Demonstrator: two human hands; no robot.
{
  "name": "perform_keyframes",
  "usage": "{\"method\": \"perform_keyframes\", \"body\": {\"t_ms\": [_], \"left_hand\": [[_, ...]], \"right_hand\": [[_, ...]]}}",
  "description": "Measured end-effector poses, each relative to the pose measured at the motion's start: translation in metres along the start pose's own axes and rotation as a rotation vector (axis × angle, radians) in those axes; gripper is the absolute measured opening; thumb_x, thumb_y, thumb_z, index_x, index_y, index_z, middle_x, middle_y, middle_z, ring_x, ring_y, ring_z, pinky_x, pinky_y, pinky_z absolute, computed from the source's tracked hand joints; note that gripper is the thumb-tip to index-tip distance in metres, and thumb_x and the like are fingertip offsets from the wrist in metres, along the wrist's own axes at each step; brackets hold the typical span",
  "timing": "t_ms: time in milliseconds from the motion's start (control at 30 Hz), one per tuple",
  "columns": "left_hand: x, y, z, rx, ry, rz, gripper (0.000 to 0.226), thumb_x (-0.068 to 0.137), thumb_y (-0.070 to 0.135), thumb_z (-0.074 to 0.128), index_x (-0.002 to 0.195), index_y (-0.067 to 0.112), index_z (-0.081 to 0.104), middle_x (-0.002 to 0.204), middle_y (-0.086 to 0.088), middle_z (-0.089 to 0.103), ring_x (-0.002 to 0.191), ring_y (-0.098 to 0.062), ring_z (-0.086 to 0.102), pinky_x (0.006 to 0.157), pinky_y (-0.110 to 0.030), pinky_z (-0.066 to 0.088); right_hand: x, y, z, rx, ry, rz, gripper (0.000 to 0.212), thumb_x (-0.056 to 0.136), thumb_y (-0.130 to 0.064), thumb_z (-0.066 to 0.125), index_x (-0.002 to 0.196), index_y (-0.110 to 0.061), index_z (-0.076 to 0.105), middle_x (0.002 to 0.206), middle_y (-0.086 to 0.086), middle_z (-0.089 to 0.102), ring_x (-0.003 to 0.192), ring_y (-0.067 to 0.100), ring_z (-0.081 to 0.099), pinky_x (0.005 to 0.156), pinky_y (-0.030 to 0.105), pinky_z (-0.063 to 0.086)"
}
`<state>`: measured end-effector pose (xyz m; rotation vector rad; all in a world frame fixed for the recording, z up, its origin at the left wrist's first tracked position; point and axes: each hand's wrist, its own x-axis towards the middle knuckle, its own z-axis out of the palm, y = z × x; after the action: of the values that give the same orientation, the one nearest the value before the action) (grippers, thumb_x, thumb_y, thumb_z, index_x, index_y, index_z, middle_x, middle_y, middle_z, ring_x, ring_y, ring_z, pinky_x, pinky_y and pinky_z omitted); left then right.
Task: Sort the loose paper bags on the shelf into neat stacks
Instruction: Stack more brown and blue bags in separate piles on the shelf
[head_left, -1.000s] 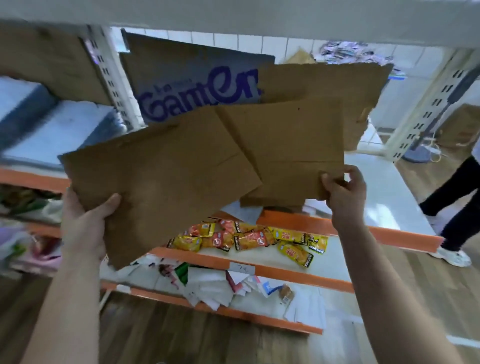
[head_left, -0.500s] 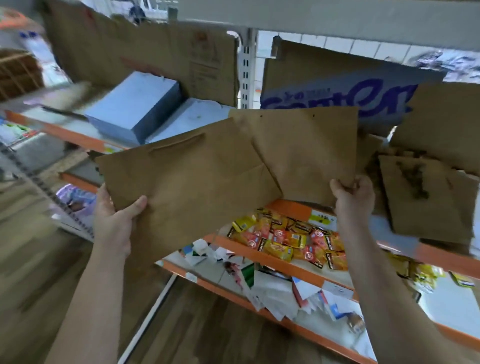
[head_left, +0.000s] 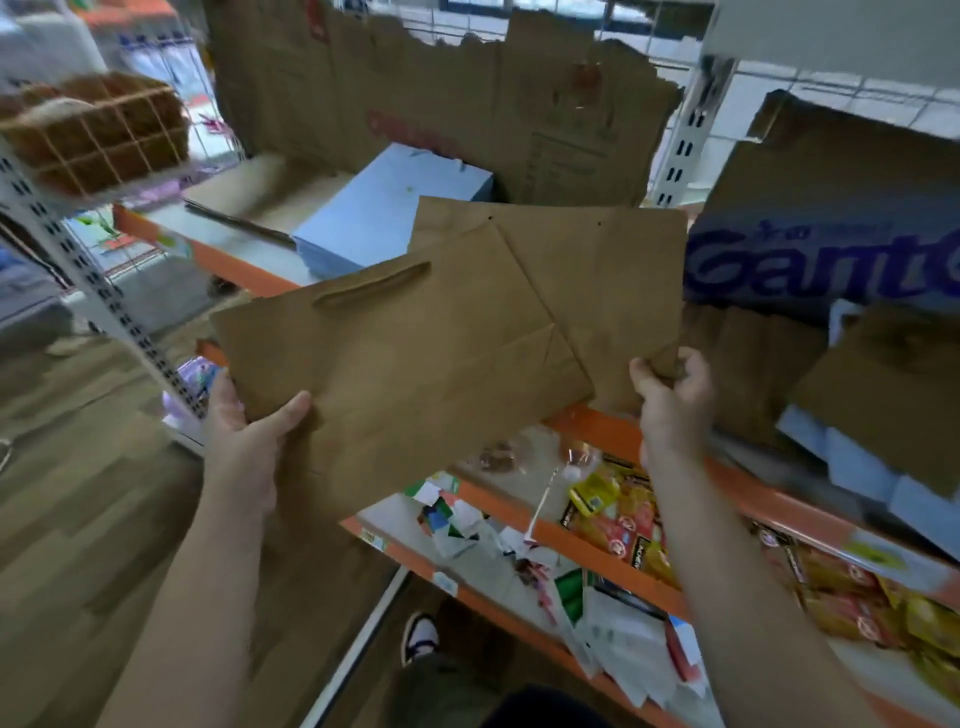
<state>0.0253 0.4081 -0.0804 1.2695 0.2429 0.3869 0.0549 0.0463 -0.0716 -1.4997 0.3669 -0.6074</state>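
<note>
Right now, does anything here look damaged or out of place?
The cardboard sheet at the back of the upper shelf has a torn, ragged top edge. Snack packets and paper slips lie scattered on the lower shelves. The held paper bags overlap askew.

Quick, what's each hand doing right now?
Left hand: closed, holding the front paper bag.
Right hand: closed, pinching the rear paper bag by its corner.

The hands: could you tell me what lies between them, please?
Head view: two overlapping paper bags, front bag in the left hand, rear bag in the right hand.
</note>
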Motion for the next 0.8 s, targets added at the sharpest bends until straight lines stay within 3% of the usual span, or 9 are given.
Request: {"method": "perform_keyframes", "body": {"t_ms": [133, 267, 433, 600, 800], "left_hand": [[0.067, 0.008, -0.016, 0.068, 0.016, 0.043, 0.048, 0.073, 0.003, 0.075, 0.105, 0.035, 0.059, 0.100, 0.004, 0.072, 0.076, -0.014, 0.069, 0.059, -0.025, 0.056], [0.143, 0.025, -0.033, 0.097, 0.007, 0.078, 0.049, 0.066, 0.012, 0.078, 0.105, 0.037, 0.062, 0.109, 0.000, 0.071, 0.088, -0.022, 0.068, 0.073, -0.033, 0.058], [0.234, 0.039, -0.055, 0.107, 0.011, 0.110, 0.055, 0.078, -0.001, 0.071, 0.125, 0.019, 0.052, 0.124, -0.016, 0.063, 0.107, -0.036, 0.061, 0.093, -0.049, 0.051], [0.298, 0.041, -0.071, 0.102, 0.021, 0.118, 0.056, 0.080, -0.002, 0.070, 0.129, 0.016, 0.051, 0.123, -0.011, 0.064, 0.103, -0.025, 0.066, 0.083, -0.034, 0.058], [0.360, 0.031, -0.085, 0.070, -0.031, 0.094, 0.053, 0.080, -0.005, 0.068, 0.124, 0.022, 0.055, 0.112, -0.003, 0.070, 0.089, -0.014, 0.071, 0.070, -0.024, 0.058]], "right_hand": [[0.020, 0.001, 0.070, 0.045, -0.015, 0.015, 0.019, 0.081, -0.011, 0.069, 0.080, -0.026, 0.058, 0.089, -0.002, 0.071, 0.085, 0.016, 0.068, 0.080, 0.036, 0.055], [0.044, -0.003, 0.144, 0.052, 0.033, 0.000, 0.017, 0.076, -0.018, 0.070, 0.075, -0.032, 0.059, 0.088, 0.000, 0.069, 0.085, 0.023, 0.067, 0.077, 0.041, 0.056], [0.075, -0.017, 0.234, 0.008, 0.005, -0.028, 0.017, 0.076, -0.024, 0.070, 0.075, -0.035, 0.057, 0.086, 0.005, 0.069, 0.080, 0.025, 0.066, 0.065, 0.036, 0.051], [0.095, -0.022, 0.298, -0.094, -0.025, -0.140, 0.018, 0.080, -0.018, 0.072, 0.079, -0.027, 0.057, 0.084, -0.010, 0.067, 0.079, 0.011, 0.064, 0.071, 0.027, 0.052], [0.098, -0.013, 0.349, -0.115, -0.027, -0.103, 0.020, 0.083, -0.020, 0.070, 0.076, -0.030, 0.054, 0.080, 0.002, 0.066, 0.071, 0.023, 0.061, 0.061, 0.035, 0.046]]}}
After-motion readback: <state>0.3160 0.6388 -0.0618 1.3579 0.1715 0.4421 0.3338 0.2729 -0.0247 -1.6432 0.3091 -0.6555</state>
